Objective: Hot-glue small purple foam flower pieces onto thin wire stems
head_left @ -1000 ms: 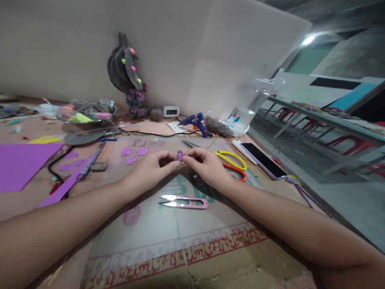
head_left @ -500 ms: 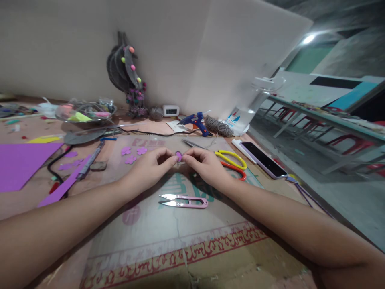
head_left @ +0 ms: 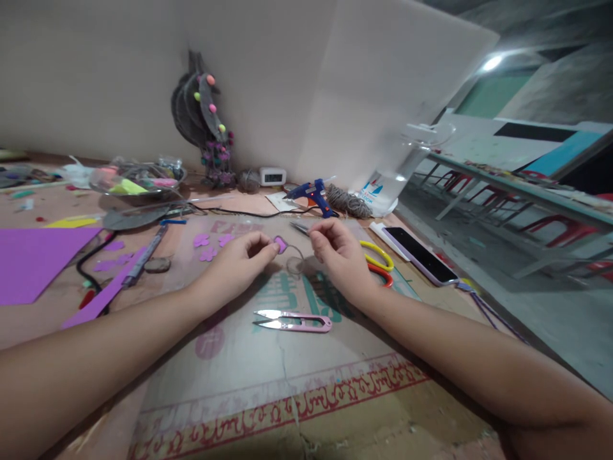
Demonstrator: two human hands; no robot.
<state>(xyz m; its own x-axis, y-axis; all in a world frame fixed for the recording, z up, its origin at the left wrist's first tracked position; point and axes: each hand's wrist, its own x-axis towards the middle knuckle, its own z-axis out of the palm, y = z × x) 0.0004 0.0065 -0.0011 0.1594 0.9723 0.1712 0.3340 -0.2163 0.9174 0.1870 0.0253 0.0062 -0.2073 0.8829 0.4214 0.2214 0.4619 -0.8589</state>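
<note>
Between thumb and forefinger, my left hand (head_left: 249, 255) pinches a small purple piece (head_left: 280, 243) with a thin grey yarn around its edge. The yarn (head_left: 295, 260) trails in a loop toward my right hand (head_left: 335, 252), whose fingers are pinched together; what they hold is too small to make out. Pink thread snips (head_left: 293, 321) lie in front of both hands. Yellow-and-red-handled scissors (head_left: 380, 255) rest partly hidden behind my right hand. Several purple flower cutouts (head_left: 207, 253) are on the mat beyond my left forearm.
A blue glue gun (head_left: 311, 194), a yarn bundle (head_left: 349, 201) and a small clock (head_left: 272, 176) stand at the back. A phone (head_left: 420, 255) lies right. Left are a purple sheet (head_left: 43, 262), a pen (head_left: 143, 255) and a tray of supplies (head_left: 138, 185).
My right hand has moved right, away from the purple piece, which stays in my left hand. The yarn loop between the hands now shows.
</note>
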